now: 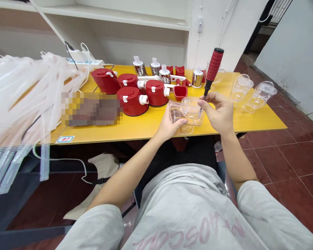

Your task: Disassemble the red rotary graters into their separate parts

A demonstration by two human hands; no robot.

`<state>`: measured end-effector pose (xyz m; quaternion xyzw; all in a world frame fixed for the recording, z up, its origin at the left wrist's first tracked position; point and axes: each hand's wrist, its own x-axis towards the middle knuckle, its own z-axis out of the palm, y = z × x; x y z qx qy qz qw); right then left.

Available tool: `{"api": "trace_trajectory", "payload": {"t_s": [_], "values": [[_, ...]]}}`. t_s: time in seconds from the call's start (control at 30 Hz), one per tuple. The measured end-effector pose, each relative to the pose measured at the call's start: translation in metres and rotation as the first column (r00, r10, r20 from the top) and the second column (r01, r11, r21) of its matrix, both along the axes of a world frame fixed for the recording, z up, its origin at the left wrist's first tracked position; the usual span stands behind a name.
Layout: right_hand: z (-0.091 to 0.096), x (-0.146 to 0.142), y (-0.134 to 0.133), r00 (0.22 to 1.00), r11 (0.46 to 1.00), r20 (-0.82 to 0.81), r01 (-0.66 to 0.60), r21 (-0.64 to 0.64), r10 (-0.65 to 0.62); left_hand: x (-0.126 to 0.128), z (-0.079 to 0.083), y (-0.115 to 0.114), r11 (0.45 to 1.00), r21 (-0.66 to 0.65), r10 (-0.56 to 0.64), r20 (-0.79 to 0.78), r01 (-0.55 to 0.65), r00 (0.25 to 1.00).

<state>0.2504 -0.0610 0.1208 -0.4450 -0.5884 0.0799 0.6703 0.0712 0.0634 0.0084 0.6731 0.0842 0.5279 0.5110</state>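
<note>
Screwdriver (213, 66) in right hand (219, 114), clear container (191, 109) in left hand (169, 126)

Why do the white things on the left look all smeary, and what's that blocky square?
In the head view, the white strips look smeared, maybe from moving or being close to the camera; the blocky square is pixelated, hiding whatever's on the table; the clear cup shows shiny glare.

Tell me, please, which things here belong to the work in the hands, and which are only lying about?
In the work: left hand, clear plastic cup, right hand, red-handled screwdriver.

Lying about: red lidded containers, metal grater drums, other clear cups, power strip.
</note>
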Motion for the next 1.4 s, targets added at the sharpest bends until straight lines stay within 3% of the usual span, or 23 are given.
{"api": "trace_trajectory", "payload": {"t_s": [0.4, 0.93, 1.2, 1.4], "values": [[0.0008, 0.0044, -0.0025, 0.996, 0.996, 0.051, -0.067, -0.052, 0.069, 0.0007, -0.0016, 0.0013, 1.000, 0.022, 0.016, 0.002, -0.016, 1.000], [0.0002, 0.0010, -0.0021, 1.000, 0.999, 0.001, -0.014, -0.031, 0.014, 0.0002, -0.0027, 0.0013, 0.999, 0.008, 0.039, -0.020, -0.039, 0.999], [-0.0006, 0.0026, -0.0030, 0.995, 0.991, 0.002, -0.097, -0.090, 0.097, 0.0002, -0.0026, 0.0010, 1.000, -0.008, 0.013, -0.010, -0.013, 1.000], [0.0038, -0.0009, -0.0036, 0.999, 0.996, 0.015, -0.028, -0.086, 0.030, -0.0002, -0.0026, 0.0008, 1.000, 0.007, -0.004, -0.019, 0.004, 1.000]]}}
